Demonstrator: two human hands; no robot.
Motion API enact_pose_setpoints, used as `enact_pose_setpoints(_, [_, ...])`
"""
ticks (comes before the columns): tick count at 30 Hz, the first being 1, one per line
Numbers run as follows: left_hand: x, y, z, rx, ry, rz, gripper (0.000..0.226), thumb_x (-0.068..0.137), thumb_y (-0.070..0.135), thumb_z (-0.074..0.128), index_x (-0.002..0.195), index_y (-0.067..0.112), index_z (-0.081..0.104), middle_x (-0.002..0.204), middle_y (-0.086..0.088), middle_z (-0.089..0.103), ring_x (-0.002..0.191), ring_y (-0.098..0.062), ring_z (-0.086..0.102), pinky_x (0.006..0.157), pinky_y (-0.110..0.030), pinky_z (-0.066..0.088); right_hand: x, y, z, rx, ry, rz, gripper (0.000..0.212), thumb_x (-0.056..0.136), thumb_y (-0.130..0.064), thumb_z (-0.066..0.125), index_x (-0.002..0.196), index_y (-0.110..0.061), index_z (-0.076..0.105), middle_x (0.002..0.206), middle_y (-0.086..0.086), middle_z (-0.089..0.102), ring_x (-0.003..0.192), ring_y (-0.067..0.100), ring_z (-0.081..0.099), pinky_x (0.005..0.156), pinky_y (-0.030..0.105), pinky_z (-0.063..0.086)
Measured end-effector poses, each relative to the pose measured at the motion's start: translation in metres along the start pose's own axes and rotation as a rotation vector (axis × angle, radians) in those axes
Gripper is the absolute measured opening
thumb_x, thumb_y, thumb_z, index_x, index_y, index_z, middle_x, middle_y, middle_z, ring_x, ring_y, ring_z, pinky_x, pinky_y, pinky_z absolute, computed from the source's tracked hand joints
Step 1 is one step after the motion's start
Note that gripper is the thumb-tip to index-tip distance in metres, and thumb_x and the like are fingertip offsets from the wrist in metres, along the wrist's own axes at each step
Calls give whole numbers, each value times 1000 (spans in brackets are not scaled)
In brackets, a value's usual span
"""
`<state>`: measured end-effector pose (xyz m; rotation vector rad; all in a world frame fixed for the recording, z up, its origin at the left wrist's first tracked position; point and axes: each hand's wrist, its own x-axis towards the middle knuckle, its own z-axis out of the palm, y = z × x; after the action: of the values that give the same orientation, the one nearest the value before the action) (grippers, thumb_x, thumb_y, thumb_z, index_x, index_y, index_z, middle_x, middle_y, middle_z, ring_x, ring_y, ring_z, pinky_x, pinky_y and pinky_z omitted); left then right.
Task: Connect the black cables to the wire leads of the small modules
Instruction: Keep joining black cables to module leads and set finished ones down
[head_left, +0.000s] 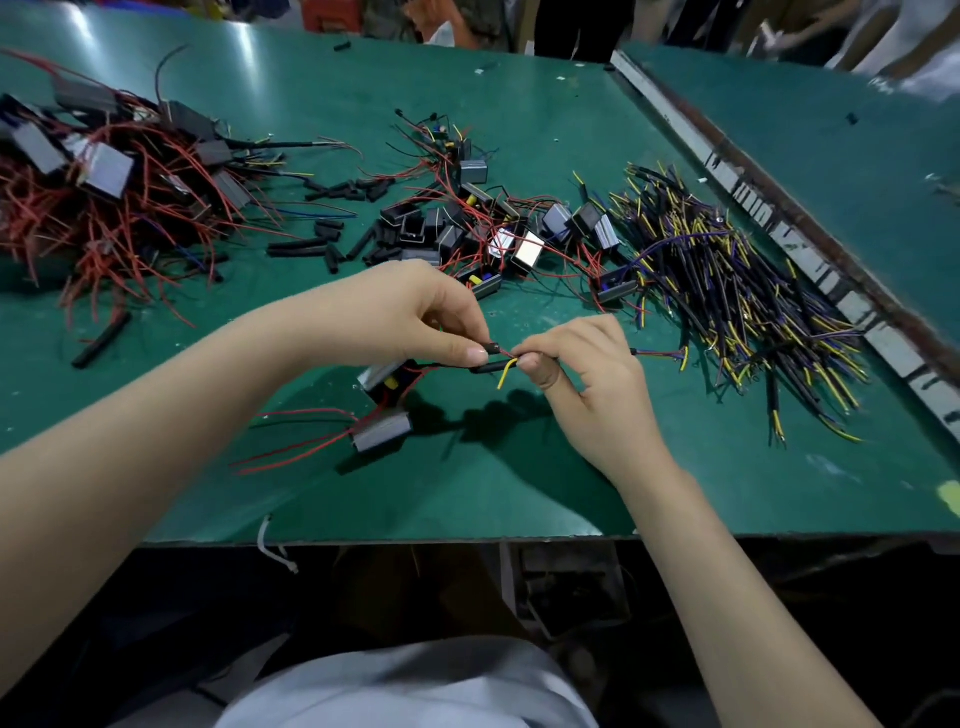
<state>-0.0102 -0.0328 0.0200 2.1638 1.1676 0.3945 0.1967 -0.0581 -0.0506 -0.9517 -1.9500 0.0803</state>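
Observation:
My left hand (415, 317) pinches a red wire lead with a short black sleeve (493, 347) between thumb and forefinger. The lead runs down to a small grey module (384, 376) hanging just above the table. My right hand (582, 364) pinches a black cable (636, 352); its yellow core (506, 371) sticks out at the fingertips, close to the red lead. The cable's far end shows blue and yellow cores. A second grey module (382, 431) with red leads lies on the green table below my left hand.
A heap of black cables with yellow and blue cores (737, 291) lies at the right. Loose modules with red wires (498, 234) sit in the middle. Black sleeve pieces (332, 244) are scattered left of them. A large pile of wired modules (98, 187) fills the far left. The table's front edge (415, 540) is near.

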Motion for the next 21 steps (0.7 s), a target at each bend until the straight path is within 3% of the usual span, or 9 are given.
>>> enact_pose_setpoints(5, [-2,4,-1,80,37,18,12,74,35,77,80,37,66,69,18,64,61,-1,53,58,-13,41,0,-5,2,-2,4,40,22,93,-21,56,84,-6,69,76,2,61,77,15,44,77,24,33])
enact_pose_setpoints(10, [-4,-2,7,-92,35,-24,7,78,29,73,83,31,67,79,6,69,73,-4,60,69,-19,46,-1,-10,0,14,-7,116,16,91,-22,60,89,-11,72,78,-1,60,81,10,41,79,26,33])
enact_pose_setpoints(14, [-5,-3,9,-178,32,-46,9,77,22,74,83,23,68,80,-5,70,61,0,56,57,-14,44,0,-11,1,28,-7,160,16,91,-21,60,87,-11,72,78,-3,58,82,6,35,80,29,33])
enact_pose_setpoints(16, [-5,-4,9,-163,46,-52,10,77,22,75,82,25,68,82,-7,71,64,-6,58,60,-24,47,-1,-11,1,28,-9,167,16,91,-22,60,87,-11,72,78,-2,58,82,7,36,80,29,32])
enact_pose_setpoints(18, [-5,-5,10,-161,56,-49,10,76,23,76,81,27,67,80,1,71,57,-6,57,54,-24,47,-1,-11,1,16,-9,171,16,91,-23,60,88,-12,72,77,0,59,82,13,40,80,27,32])
enact_pose_setpoints(21, [-5,-4,13,-123,90,-23,13,75,24,77,78,31,66,74,18,68,66,3,59,62,-8,43,-1,-10,2,-13,-5,168,15,90,-24,62,88,-13,73,77,-1,58,82,21,44,79,26,33])
